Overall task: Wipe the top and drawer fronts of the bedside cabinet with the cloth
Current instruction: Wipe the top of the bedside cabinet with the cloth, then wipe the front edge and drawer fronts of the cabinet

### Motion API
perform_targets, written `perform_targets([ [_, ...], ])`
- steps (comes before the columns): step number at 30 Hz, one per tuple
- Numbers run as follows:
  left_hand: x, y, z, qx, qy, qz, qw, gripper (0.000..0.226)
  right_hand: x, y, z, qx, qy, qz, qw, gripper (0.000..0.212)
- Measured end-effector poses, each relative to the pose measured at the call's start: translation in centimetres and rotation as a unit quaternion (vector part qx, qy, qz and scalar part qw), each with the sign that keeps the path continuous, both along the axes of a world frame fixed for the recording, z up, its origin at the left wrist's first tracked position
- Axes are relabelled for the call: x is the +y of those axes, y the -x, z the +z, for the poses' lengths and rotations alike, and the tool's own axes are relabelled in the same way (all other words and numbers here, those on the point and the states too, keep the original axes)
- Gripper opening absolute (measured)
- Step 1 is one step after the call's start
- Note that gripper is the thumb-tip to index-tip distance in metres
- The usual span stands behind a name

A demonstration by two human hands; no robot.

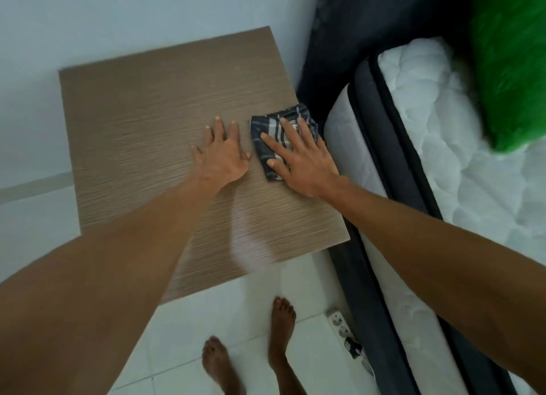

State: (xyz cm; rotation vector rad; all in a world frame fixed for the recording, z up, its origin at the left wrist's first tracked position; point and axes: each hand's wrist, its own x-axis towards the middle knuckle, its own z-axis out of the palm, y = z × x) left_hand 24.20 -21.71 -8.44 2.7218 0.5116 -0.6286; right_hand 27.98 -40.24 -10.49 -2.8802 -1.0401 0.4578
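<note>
**Cloth Flat Under the Right Hand at the Cabinet's Edge**

The checked cloth (263, 126) lay on the cabinet top (133, 129) at its right edge, just beside the mattress (443, 158). The right hand (304, 161) pressed it with straight, spread fingers. The left hand (221, 155) rested flat on bare wood alongside, grasping nothing. The drawer fronts were hidden. A power strip (339, 323) lay on the floor by the bed.

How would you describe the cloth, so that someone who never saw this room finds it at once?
Start from the brown wood-grain cabinet top beside the white mattress. Near its edge closest to the mattress, the right hand presses flat on a folded cloth. It is the only fabric there, dark with pale stripes.
</note>
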Motion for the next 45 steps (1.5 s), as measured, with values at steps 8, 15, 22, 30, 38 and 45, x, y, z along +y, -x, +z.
perform_targets([
  [8,-2.2,5.5,0.4,0.005,0.029,-0.066,0.997,0.073,-7.2,9.6,0.3,-0.006,-0.032,-0.043,0.999,0.055],
  [15,-2.5,10.3,0.3,-0.009,0.007,-0.101,0.995,0.071,-11.1,14.9,0.5,-0.041,-0.035,-0.065,0.996,0.052],
  [22,-1.1,15.3,0.2,-0.021,0.010,-0.109,0.994,0.070,-12.6,20.0,1.4,-0.031,0.027,-0.026,0.999,0.063],
  [30,2.4,21.1,0.2,-0.040,0.000,-0.083,0.996,0.065,-9.7,20.0,2.6,-0.115,-0.095,-0.078,0.986,0.054],
  [38,5.5,26.5,-0.8,-0.095,-0.044,-0.011,0.994,0.050,-8.3,13.9,2.5,-0.171,-0.176,-0.225,0.943,0.051],
  [45,4.1,26.8,-2.0,-0.130,-0.014,0.040,0.991,0.040,-7.7,13.4,-0.4,-0.093,-0.101,-0.276,0.951,0.046],
])
